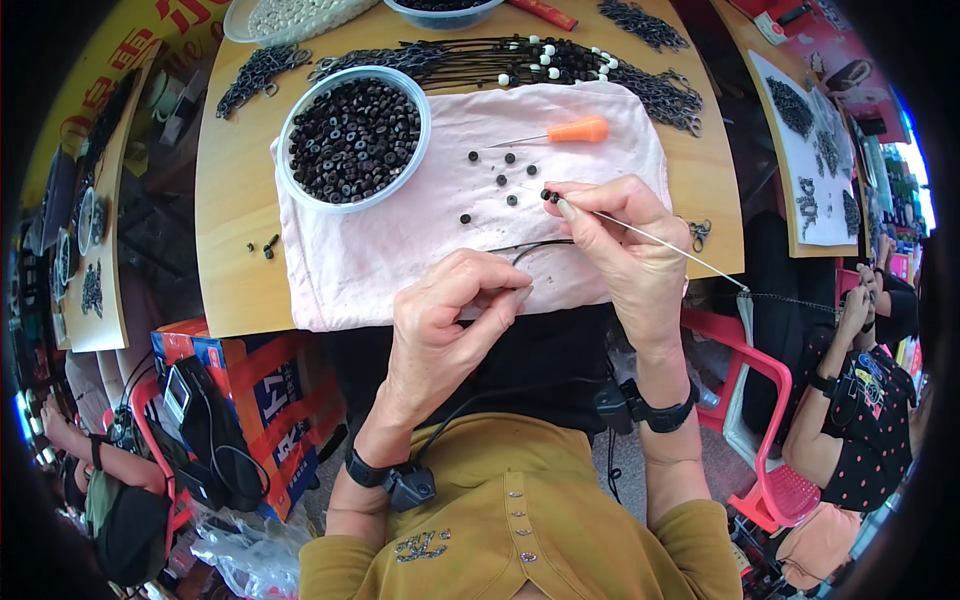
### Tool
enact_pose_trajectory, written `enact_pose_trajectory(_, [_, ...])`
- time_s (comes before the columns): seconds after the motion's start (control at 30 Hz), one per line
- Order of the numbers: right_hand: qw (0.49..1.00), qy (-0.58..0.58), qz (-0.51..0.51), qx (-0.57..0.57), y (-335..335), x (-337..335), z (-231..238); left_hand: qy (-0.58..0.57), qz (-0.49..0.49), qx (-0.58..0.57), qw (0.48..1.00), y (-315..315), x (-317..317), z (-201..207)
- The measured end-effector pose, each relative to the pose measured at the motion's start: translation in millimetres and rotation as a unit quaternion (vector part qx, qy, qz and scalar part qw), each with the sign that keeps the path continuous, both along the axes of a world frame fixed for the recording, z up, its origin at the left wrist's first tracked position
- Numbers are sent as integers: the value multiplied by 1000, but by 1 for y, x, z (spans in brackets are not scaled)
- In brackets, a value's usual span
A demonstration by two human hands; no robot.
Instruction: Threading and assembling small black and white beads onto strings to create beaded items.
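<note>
We note tub [355, 209] of blk beads [358, 138], beyond L hand & to its L. L hand [455, 320]: thumb & fingertips drawn together; we can't tell if they grip blk cord [545, 243], seen btwn both hands. Loose beads [502, 180] lie on pink cloth [350, 275], ahead of & btwn hands. We find 2 small beads [549, 196] pinched at fingertips of R hand [620, 240]. Orange-handled awl [577, 129] lies beyond it. Pale strand [705, 264] runs off to its R.
</note>
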State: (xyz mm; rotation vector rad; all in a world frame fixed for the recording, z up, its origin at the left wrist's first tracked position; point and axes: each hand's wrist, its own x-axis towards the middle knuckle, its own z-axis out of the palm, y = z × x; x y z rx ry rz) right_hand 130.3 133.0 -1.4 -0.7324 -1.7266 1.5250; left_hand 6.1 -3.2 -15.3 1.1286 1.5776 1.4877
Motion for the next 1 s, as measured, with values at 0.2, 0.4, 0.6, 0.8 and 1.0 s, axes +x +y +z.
enact_pose_trajectory(0.2, [978,-118,4,171,4,-7,4,-12,19,-1,1000,2,2,-1])
enact_pose_trajectory(0.4, [981,-117,14,154,7,-5,3,1,19,4,1000,2,1,1])
enact_pose_trajectory(0.6, [985,-119,20,125,7,-5,3,6,17,-1,1000,2,1,1])
enact_pose_trajectory(0.8, [989,-89,27,112,8,-8,-1,8,16,-3,1000,3,2,0])
enact_pose_trajectory(1.0, [986,-110,48,118,10,-11,1,-6,15,-10,1000,3,1,3])
